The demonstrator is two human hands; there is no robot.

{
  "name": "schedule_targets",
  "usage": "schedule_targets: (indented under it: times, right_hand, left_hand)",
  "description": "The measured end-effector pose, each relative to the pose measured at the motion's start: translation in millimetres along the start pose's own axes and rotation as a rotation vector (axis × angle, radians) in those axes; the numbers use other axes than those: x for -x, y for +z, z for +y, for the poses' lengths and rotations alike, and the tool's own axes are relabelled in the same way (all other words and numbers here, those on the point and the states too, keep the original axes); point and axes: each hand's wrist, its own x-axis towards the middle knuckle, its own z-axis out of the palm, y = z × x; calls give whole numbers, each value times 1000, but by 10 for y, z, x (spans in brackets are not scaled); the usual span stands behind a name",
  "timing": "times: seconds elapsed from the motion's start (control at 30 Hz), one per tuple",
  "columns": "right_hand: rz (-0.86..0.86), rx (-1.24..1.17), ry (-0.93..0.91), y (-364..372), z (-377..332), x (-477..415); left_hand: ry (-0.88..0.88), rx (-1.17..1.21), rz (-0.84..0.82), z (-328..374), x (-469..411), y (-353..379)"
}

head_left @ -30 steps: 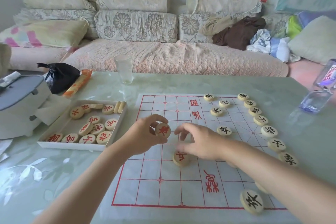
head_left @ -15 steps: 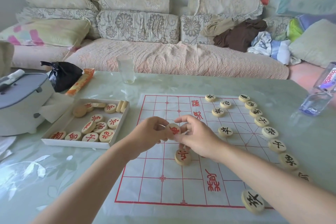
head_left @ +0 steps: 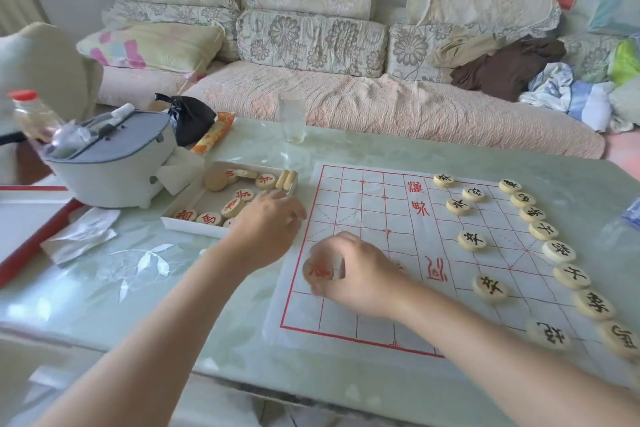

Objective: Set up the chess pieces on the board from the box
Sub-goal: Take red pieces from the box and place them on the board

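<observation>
Head view: the right hand (head_left: 349, 276) pinches a round, pale wooden disc with a red character (head_left: 320, 270) by its rim, just above the near-left edge of the white paper board with red grid lines (head_left: 363, 204). The disc is likely light, stiff and smooth, so a rim grip suits it. It has no long axis, and its marked face tilts toward the camera. The left hand (head_left: 270, 224) curls over the shallow white box (head_left: 188, 227); I cannot tell whether it holds anything.

On the pale green desk (head_left: 104, 274) (glossy, leaf-patterned) are laid a paper board (head_left: 374, 218), a white box (head_left: 188, 228) just beside it, a glass (head_left: 292, 116), a black bag (head_left: 188, 118) and a grey-lidded pot (head_left: 114, 163).
</observation>
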Motion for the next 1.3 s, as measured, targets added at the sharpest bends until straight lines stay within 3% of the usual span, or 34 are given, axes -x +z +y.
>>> schedule_targets:
  times: [0.13, 0.33, 0.47, 0.67, 0.83, 0.97, 1.17, 1.3]
  right_hand:
    - [-112, 69, -64, 198, -216, 65]
    - [-251, 220, -142, 333, -320, 132]
    - [-303, 277, -140, 277, -375, 65]
    - [-178, 64, -95, 210, -562, -353]
    - [-65, 95, -56, 260, -650, -873]
    - [-52, 224, -8, 242, -681, -1203]
    - [-213, 635, 52, 308, -724, -1549]
    - [-312, 762, 83, 374, -789, -1659]
  left_hand:
    - [-106, -163, 16, -426, 136, -127]
    - [-200, -97, -111, -769, 308, -206]
    - [-181, -49, -90, -794, 327, -233]
    - [-162, -28, -51, -861, 251, -214]
    - [-212, -58, -55, -962, 178, -161]
    - [-258, -55, -7, -1047, 141, -152]
    - [-289, -125, -49, -1145, 151, -176]
    - [-293, -100, -69, -1153, 109, -170]
